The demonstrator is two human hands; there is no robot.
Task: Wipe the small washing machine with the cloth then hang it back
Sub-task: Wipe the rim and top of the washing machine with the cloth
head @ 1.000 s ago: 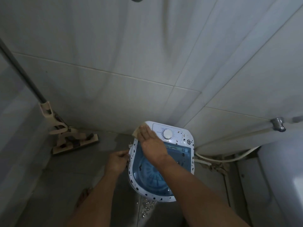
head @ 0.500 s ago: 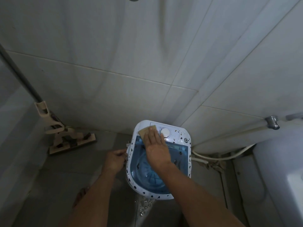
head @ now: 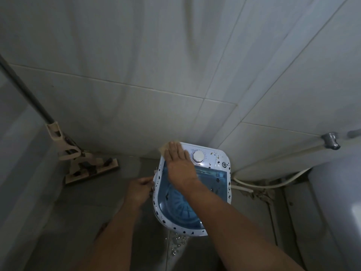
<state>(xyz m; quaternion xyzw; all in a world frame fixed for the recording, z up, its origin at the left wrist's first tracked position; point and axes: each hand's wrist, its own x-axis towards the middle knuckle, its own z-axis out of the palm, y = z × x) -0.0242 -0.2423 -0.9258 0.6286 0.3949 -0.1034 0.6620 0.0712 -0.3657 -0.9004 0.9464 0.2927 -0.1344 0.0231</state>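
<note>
The small washing machine [head: 214,159] stands on the floor against the tiled wall, white with dark speckles, a blue see-through lid and a round white dial [head: 197,156]. My right hand [head: 178,163] lies flat on its back left corner, fingers together, pressing a tan cloth [head: 165,148] whose edge pokes out past my fingertips. My left hand [head: 139,189] grips the machine's left rim, fingers curled around the edge.
A flat mop [head: 86,167] leans at the left, its head on the floor and its grey pole rising to the upper left. A white hose [head: 263,184] runs along the wall base at the right. A metal pipe fitting [head: 331,140] sits on the right wall.
My right hand slid the cloth from beside the dial back to the machine's back left corner. The left hand stayed on the rim.
</note>
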